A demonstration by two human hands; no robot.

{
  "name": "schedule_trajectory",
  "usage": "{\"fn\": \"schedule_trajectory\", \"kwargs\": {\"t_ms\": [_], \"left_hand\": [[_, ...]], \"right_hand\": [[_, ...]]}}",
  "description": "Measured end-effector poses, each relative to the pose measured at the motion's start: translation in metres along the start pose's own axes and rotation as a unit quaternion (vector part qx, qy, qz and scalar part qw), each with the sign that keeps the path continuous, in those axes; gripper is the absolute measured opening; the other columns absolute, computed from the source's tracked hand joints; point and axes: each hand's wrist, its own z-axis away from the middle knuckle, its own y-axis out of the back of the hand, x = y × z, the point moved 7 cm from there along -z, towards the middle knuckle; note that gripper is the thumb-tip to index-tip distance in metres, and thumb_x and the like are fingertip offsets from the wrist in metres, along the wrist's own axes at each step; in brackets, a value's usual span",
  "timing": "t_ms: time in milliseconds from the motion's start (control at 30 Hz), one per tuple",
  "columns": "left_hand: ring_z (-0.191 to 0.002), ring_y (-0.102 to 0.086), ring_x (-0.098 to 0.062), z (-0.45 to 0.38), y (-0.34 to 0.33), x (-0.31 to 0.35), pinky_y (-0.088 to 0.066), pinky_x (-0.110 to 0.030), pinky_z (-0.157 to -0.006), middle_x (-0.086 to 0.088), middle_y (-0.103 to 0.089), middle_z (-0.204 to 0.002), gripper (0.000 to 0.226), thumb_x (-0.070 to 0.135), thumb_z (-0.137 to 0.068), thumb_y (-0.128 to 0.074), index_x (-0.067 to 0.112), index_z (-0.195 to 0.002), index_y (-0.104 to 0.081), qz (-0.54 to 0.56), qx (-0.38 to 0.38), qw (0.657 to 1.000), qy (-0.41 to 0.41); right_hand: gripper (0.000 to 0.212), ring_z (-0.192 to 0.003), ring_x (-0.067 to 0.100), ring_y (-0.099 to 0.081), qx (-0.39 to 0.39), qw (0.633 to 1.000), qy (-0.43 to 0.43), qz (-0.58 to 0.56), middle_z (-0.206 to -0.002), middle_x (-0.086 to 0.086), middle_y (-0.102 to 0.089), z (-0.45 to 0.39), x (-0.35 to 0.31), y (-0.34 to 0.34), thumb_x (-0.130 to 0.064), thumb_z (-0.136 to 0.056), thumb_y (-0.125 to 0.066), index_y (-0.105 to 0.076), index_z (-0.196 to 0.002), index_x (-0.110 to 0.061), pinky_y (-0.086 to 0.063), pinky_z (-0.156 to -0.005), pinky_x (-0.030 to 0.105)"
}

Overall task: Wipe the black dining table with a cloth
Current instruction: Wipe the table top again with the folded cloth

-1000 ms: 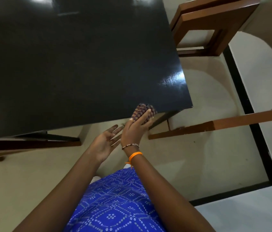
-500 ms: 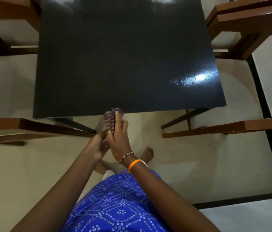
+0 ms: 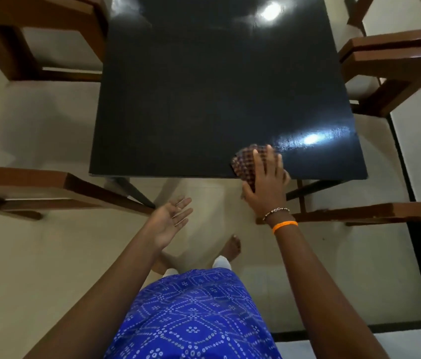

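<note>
The black dining table (image 3: 217, 94) fills the upper middle, glossy with light reflections. A bunched checked brown cloth (image 3: 244, 164) lies on its near edge, towards the right corner. My right hand (image 3: 266, 182) presses flat on the cloth, fingers spread over it, wrist with a bead bracelet and an orange band. My left hand (image 3: 170, 221) hovers below the table's near edge over the floor, palm up, fingers apart, holding nothing.
Brown wooden chairs stand around the table: far left (image 3: 36, 40), near left (image 3: 49, 187), far right (image 3: 398, 66), near right (image 3: 372, 212). Cream floor with a black strip (image 3: 416, 229) at right. My blue patterned dress (image 3: 194, 314) and bare foot (image 3: 231, 246) are below.
My hands were together at the near edge with the cloth between them. Now the right hand has carried the cloth right onto the table and the left hand has come away, open.
</note>
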Motion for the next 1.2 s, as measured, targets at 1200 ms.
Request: {"fn": "schedule_trajectory", "kwargs": {"t_ms": [1200], "left_hand": [[-0.080,-0.055,-0.009,0.007,0.129,0.036,-0.041,-0.023,-0.077,0.005,-0.061,-0.093,0.042,0.005,-0.093,-0.035,0.014,-0.132,-0.048,0.201,0.130,0.971,-0.023]], "right_hand": [[0.057,-0.142,0.037,-0.026,-0.014,0.919,0.378,0.116,-0.154,0.015,-0.030,0.005,-0.280,-0.090,-0.025,-0.092,-0.026,-0.028,-0.147,-0.008,-0.019,-0.116,0.047]]}}
